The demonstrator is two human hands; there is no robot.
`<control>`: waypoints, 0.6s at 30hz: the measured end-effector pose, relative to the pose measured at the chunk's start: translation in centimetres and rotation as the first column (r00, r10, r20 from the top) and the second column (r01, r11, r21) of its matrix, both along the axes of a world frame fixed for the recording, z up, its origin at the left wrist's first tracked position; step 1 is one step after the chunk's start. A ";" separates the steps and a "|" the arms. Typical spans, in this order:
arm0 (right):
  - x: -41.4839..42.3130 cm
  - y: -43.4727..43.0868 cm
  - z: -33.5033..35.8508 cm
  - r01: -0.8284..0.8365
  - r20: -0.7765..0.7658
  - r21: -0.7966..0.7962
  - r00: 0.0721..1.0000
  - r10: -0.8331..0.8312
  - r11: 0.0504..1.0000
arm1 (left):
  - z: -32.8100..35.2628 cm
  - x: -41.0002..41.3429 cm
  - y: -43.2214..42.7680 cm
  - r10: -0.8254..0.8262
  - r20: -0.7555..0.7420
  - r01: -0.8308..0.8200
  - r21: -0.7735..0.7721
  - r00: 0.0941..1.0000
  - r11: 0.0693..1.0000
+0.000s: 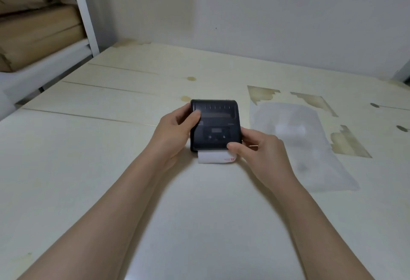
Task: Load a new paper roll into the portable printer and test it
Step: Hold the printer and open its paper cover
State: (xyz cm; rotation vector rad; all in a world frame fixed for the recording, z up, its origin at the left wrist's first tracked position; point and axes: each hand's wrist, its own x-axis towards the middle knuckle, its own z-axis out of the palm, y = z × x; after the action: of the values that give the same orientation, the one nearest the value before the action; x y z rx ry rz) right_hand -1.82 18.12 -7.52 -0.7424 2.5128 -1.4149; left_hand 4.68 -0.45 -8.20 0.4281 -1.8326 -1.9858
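A small black portable printer [216, 124] lies flat on the pale table [88, 146], its lid closed, with a small screen and two buttons on top. A strip of white paper [214, 157] with a red mark sticks out of its near edge. My left hand [175, 131] grips the printer's left side, thumb resting on the top near the lid. My right hand [259, 149] holds the right side, thumb at the near right corner beside the paper.
A clear plastic bag [304, 146] lies flat on the table just right of the printer. Brown patches of peeled surface [348, 144] mark the table at right. Cardboard boxes [37, 29] sit on a white rack at back left. A white wall stands behind.
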 end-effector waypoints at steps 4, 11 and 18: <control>-0.1 -0.1 -0.2 0.033 -0.047 0.043 0.998 -0.031 0.999 | -0.2 0.0 0.1 0.000 0.015 0.000 -0.044 1.000 0.999; -0.5 -0.3 -0.2 0.056 -0.048 0.078 0.997 -0.053 0.995 | 0.3 0.6 -1.1 -0.072 0.154 0.102 -0.198 0.985 0.975; -0.8 0.1 -0.6 0.063 -0.072 -0.014 0.995 -0.064 0.998 | 1.3 2.0 -1.7 -0.136 0.295 0.250 -0.394 0.946 0.884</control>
State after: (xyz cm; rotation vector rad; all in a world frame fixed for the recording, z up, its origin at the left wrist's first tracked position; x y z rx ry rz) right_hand -2.64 18.19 -8.12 -0.7347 2.6078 -1.4488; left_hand 6.68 -2.16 -6.91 0.3921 -2.4917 -1.6262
